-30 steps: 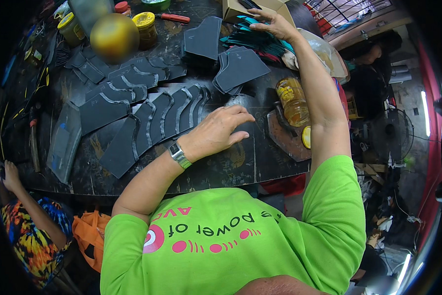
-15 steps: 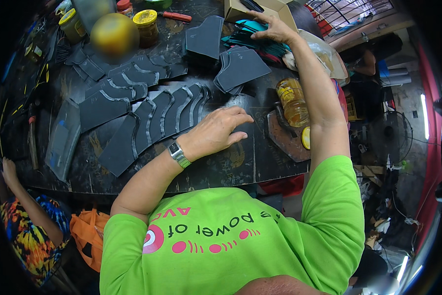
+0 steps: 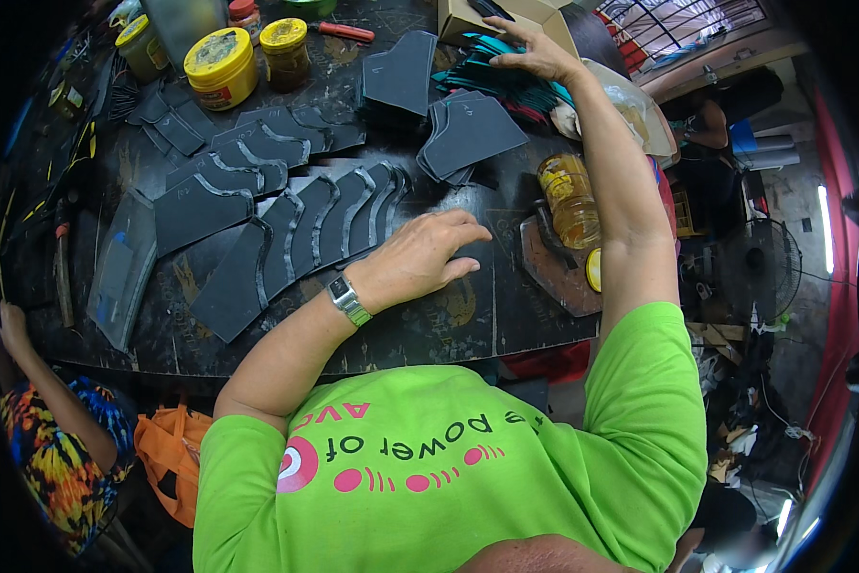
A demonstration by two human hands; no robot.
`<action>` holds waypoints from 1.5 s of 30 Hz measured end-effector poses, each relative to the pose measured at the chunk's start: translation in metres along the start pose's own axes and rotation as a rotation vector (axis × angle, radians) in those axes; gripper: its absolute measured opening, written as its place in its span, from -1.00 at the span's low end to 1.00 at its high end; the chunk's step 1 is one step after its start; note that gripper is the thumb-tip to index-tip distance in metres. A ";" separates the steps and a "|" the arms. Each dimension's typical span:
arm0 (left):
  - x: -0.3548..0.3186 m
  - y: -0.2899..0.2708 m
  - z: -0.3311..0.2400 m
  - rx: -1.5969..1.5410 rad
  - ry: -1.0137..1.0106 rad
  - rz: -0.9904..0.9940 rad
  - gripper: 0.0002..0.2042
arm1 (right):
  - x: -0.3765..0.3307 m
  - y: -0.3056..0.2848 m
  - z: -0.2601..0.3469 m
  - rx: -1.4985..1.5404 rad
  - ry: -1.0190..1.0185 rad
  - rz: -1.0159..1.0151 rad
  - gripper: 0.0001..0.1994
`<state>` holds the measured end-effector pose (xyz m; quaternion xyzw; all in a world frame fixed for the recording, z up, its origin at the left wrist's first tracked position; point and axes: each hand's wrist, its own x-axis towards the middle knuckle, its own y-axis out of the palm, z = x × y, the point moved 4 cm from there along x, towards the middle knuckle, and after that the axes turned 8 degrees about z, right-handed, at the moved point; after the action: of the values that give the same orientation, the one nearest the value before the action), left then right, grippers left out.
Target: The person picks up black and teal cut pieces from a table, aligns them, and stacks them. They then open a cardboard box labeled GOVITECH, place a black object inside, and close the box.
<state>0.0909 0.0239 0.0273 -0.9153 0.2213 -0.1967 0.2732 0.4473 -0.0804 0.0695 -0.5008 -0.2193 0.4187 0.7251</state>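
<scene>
My left hand point(image 3: 424, 254) hovers over or rests on the dark table, fingers loosely bent and thumb apart, with nothing in it. Just left of it, dark grey cut pieces point(image 3: 339, 215) lie overlapped in a fanned row, their curved edges showing shiny strips. At the far right my right hand point(image 3: 542, 55) reaches over a pile of teal pieces point(image 3: 487, 74), its fingers spread; whether they touch the pile I cannot tell. Beside that pile stand a stack of dark grey pieces point(image 3: 398, 72) and a looser stack point(image 3: 472, 134) nearer me.
Yellow tub point(image 3: 221, 69), yellow-lidded jar point(image 3: 284, 55) and red-handled tool point(image 3: 343, 32) stand or lie at the back. A cardboard box point(image 3: 544, 21) sits far right. A bottle of amber liquid point(image 3: 571, 205) lies by my right forearm. Another person's hand point(image 3: 13, 325) is at the left edge.
My hands have barely moved; the right fingers have shifted slightly over the teal pieces. The other person's hand at left has moved a little. The yellow tub, blurred before, now shows clearly.
</scene>
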 end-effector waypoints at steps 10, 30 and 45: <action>0.000 0.003 0.002 0.006 -0.003 0.008 -0.66 | 0.000 0.004 0.041 -0.578 0.039 -0.073 -0.27; -0.001 -0.001 -0.001 -0.017 0.065 -0.045 -0.67 | -0.060 -0.034 0.081 -0.309 -0.016 -0.381 -0.22; -0.001 0.002 0.001 -0.037 0.069 -0.062 -0.67 | -0.095 -0.065 0.113 -0.311 -0.148 -0.607 -0.26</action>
<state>0.0899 0.0236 0.0247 -0.9192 0.2059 -0.2325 0.2420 0.3368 -0.1073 0.1838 -0.4855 -0.4713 0.1807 0.7138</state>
